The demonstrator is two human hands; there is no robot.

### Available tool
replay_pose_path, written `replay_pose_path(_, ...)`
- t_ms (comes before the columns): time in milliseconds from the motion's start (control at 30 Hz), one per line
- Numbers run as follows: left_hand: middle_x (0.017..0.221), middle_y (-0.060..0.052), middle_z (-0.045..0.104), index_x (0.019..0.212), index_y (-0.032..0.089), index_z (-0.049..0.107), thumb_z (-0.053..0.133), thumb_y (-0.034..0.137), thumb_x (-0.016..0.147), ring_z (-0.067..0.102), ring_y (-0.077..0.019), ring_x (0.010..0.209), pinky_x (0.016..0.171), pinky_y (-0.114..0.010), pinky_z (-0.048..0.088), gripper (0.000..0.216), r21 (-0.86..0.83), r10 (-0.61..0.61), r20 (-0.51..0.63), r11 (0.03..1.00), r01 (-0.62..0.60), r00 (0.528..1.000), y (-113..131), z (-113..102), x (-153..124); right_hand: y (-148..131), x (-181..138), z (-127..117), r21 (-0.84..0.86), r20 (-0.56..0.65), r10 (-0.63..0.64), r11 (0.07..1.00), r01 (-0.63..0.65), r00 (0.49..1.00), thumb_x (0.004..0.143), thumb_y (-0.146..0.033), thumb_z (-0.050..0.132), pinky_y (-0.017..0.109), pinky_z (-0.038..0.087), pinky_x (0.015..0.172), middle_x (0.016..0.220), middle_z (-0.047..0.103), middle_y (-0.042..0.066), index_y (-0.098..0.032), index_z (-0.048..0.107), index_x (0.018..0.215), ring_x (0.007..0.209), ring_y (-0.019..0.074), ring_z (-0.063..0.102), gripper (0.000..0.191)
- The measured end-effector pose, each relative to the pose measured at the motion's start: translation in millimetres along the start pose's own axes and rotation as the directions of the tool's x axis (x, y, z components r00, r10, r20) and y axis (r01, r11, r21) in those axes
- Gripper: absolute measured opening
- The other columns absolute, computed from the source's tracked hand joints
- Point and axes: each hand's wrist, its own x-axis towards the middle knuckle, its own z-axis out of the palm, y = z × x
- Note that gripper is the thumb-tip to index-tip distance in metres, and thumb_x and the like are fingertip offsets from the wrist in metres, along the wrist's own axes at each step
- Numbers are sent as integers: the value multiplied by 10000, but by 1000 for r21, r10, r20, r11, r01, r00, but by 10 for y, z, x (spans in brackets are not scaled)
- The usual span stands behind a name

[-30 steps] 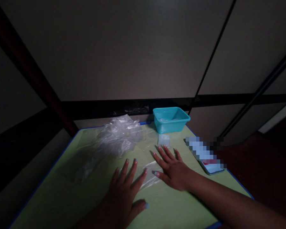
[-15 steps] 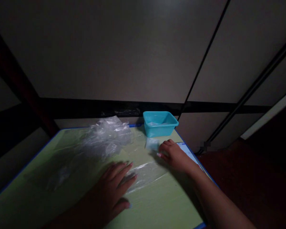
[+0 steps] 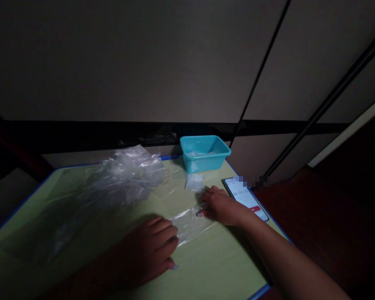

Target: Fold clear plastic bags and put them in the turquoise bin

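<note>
A flat clear plastic bag [image 3: 190, 224] lies on the table between my hands. My left hand [image 3: 156, 248] has its fingers curled in at the bag's left end. At the far right end, my right hand [image 3: 220, 205] is closed, thumb and fingers on the bag's edge; the exact grip is partly hidden. Just beyond the right fingers lies a small folded piece of clear plastic [image 3: 194, 182]. A loose heap of clear plastic bags [image 3: 125, 175] covers the table's left side.
A turquoise plastic basket [image 3: 206, 161] with some clear plastic inside stands at the table's back edge. A phone [image 3: 245, 200] showing a running timer lies along the right edge, beside my right forearm. Cabinet panels [image 3: 128, 62] rise behind the blue-edged table [image 3: 212, 266].
My left hand's spread fingers have curled in on the bag's left end. My right hand has come down onto the bag's right end. The view has shifted, showing more of the phone.
</note>
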Motion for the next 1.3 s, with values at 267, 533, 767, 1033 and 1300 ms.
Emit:
replay_pose_path(267, 1182, -124, 578, 1300, 208, 489, 457, 669, 825, 518, -291, 1019, 905, -452, 402, 663, 4, 43, 55, 999, -43, 998, -70, 59, -42, 0, -83, -99, 211, 49, 49, 976, -59, 998, 852, -254, 552, 269, 359, 600, 805, 615, 62, -163, 570, 861, 687, 156, 520, 94)
replay_pose_path(533, 1270, -154, 529, 1352, 208, 449, 389, 713, 820, 466, -332, 1121, 936, -504, 383, 735, -12, 37, 64, 999, -36, 997, -86, 126, -88, 69, -5, 37, 566, -5, 109, 820, -87, 994, 868, -252, 516, 238, 382, 533, 660, 576, 0, -180, 490, 778, 576, 120, 536, 119)
replay_pose_path(767, 1255, -142, 533, 1323, 202, 476, 326, 717, 836, 470, -316, 1095, 945, -488, 371, 724, -49, 21, 42, 999, -19, 999, -55, 108, -51, -117, 3, 23, 899, -25, 109, 437, -25, 994, 788, -404, 652, 235, 449, 490, 590, 526, -43, -186, 468, 741, 509, 102, 521, 289)
replay_pose_path(1033, 1220, -157, 540, 1301, 179, 488, 271, 695, 864, 473, -316, 1075, 918, -477, 377, 711, -28, 33, 36, 999, -32, 999, -47, 92, -30, -250, 28, 88, 951, -78, 73, 306, 52, 994, 745, -447, 686, 203, 373, 469, 574, 507, -61, -187, 458, 731, 484, 74, 458, 346)
replay_pose_path(1300, 978, -114, 562, 950, 155, 597, 128, 722, 853, 479, -259, 919, 828, -402, 402, 743, -172, -88, 58, 980, 97, 994, -24, 20, -21, -149, 59, 84, 945, -51, 193, 326, -15, 980, 734, -346, 603, 217, 371, 480, 553, 466, -74, -198, 431, 729, 478, 83, 447, 227)
